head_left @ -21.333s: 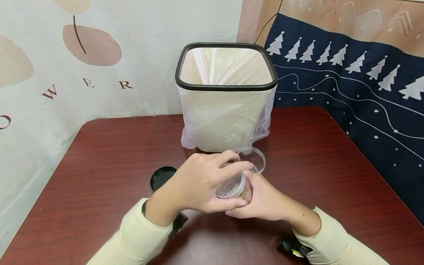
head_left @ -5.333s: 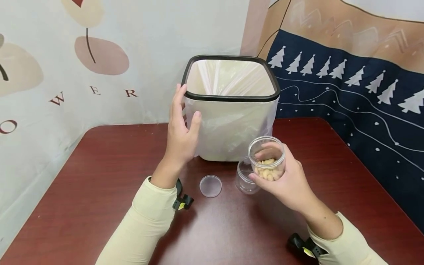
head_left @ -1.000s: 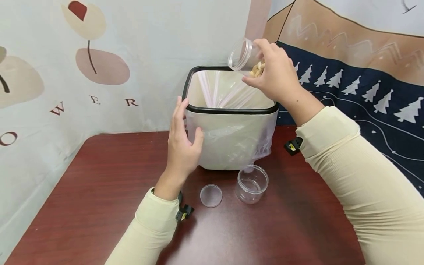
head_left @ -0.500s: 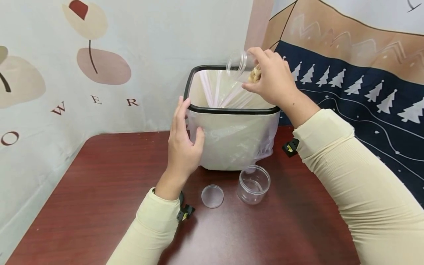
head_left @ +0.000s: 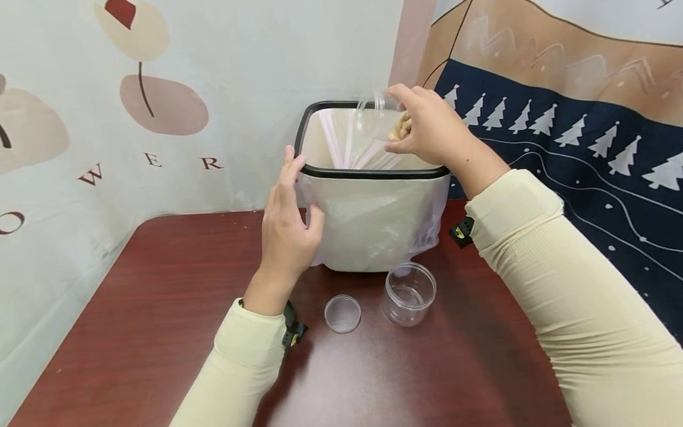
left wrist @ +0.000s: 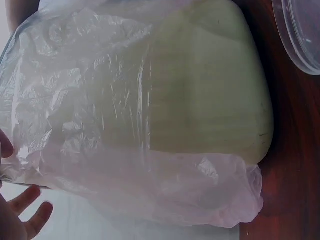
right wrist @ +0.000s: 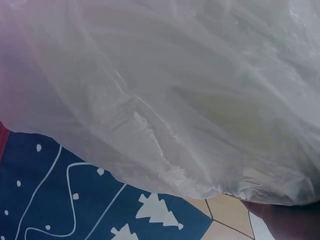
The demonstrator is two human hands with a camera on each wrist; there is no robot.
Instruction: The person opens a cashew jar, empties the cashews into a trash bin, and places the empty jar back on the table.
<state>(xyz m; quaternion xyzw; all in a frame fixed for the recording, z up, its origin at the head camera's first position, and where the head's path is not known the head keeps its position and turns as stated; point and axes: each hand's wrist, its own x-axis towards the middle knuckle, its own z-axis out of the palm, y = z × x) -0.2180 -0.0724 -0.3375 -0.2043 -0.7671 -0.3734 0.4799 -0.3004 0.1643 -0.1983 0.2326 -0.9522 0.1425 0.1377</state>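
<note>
My right hand [head_left: 429, 127] grips a clear plastic jar [head_left: 380, 118] lying almost on its side over the bin, its mouth pointing left. Pale nuts [head_left: 402, 126] are gathered near the jar's base, partly behind my fingers. My left hand [head_left: 288, 228] is at the bin's front left corner, fingers extended up toward the black rim [head_left: 373, 174], thumb along the bag. In the left wrist view, fingertips [left wrist: 39, 220] show beside the bag [left wrist: 90, 75]. The bag-lined bin [head_left: 368, 225] stands upright on the table. The right wrist view shows mostly bag [right wrist: 150, 100].
A second clear jar [head_left: 395, 305], without a lid, stands in front of the bin. To its left lies a round clear lid [head_left: 342, 314]. The reddish-brown table [head_left: 160, 296] reaches back to a white printed cloth [head_left: 240, 89] and a dark blue one [head_left: 587, 142].
Earlier both hands were on the jar, then my right held it upright over the table. It is now raised and tilted above the bin, lowered slightly over the last second.
</note>
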